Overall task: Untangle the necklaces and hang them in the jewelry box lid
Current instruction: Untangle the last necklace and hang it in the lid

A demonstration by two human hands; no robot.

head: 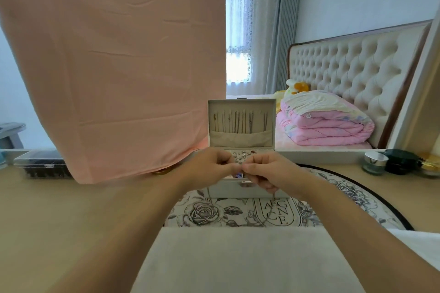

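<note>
– Necklace (270, 208) position?
– Before the open jewelry box (238, 189), dangling over floral mat (204, 213); lid (241, 102) upright.
– Grips?
– Left hand (209, 165), right hand (266, 171): both pinching the chain.

far centre: jewelry box (238, 190), lid (241, 141) upright, blocks | before it: left hand (209, 164) and right hand (264, 171) pinch a necklace (271, 202) hanging over the mat (357, 197) | far left: pink cloth (114, 66) down to counter (71, 209), plastic case (40, 164) | far right: jars (375, 162) | near left: bare counter, passable
</note>
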